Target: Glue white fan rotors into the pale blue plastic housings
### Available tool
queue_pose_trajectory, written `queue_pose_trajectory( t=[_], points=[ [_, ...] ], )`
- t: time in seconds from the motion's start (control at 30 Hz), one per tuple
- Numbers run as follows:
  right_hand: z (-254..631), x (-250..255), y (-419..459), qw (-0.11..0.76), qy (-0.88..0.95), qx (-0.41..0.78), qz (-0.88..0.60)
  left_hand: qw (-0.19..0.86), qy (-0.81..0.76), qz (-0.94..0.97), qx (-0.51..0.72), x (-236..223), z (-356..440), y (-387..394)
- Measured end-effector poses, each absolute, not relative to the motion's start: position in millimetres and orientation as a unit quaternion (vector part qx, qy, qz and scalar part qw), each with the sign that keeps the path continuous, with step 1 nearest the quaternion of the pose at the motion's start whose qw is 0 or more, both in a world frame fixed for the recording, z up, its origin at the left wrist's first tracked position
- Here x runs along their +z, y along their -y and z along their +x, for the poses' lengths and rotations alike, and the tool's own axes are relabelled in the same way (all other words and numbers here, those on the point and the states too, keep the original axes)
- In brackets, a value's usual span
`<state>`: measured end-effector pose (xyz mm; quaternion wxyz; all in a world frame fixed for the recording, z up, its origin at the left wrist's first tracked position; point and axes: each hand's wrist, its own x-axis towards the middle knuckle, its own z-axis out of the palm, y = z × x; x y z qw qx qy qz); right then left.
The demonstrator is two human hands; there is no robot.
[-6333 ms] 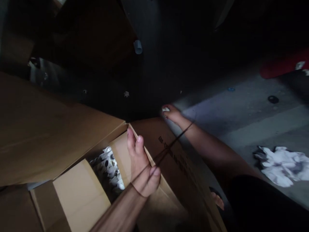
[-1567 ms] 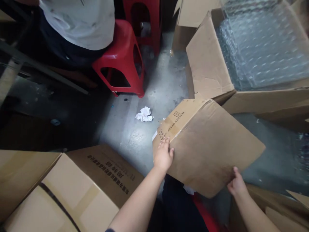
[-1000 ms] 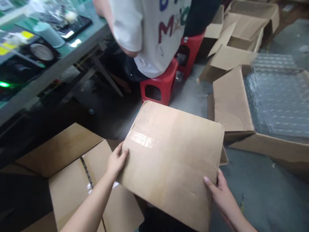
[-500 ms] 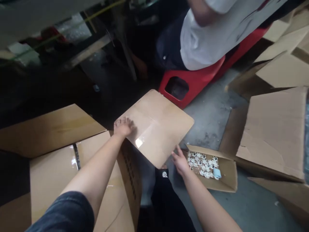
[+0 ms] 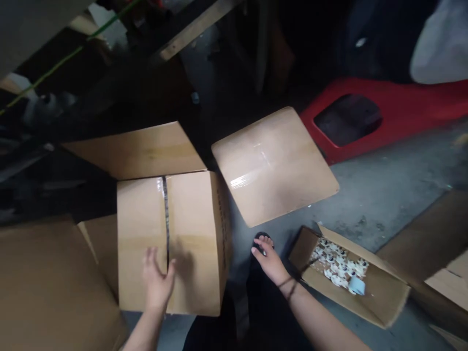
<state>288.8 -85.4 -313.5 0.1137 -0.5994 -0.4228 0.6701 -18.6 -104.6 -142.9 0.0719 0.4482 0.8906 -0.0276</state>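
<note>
My left hand (image 5: 157,282) lies flat, fingers spread, on top of a taped, closed cardboard box (image 5: 197,229) at the lower left. My right hand (image 5: 268,261) hangs open above the floor between that box and a small open carton (image 5: 383,297) filled with small white pieces (image 5: 338,265). It holds nothing. A second closed cardboard box (image 5: 274,165) with clear tape sits on the floor beyond both hands, free of them.
A red plastic stool (image 5: 383,112) stands at the upper right with a person in a white shirt (image 5: 442,44) on it. Loose cardboard flaps (image 5: 139,151) and a large carton (image 5: 44,287) crowd the left. More cardboard (image 5: 438,243) lies at the right. Grey concrete floor (image 5: 380,195) shows between.
Both hands have let go of the taped box, which now rests on the floor. My left hand has moved back onto the near box, and my right hand has dropped beside the small carton.
</note>
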Motion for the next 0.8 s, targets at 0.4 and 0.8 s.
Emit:
queue_pose_trajectory(
  t=[0.4,0.8],
  points=[
    [60.4,-207.4,96.4,-0.009,0.76,0.568,-0.317,0.244,-0.772,0.534,-0.243,-154.2,-103.9,125.2],
    [-5.9,-165.6,84.4,-0.148,0.882,0.4,-0.201,0.267,-0.78,0.544,-0.16,-92.9,-120.6,123.7]
  ],
)
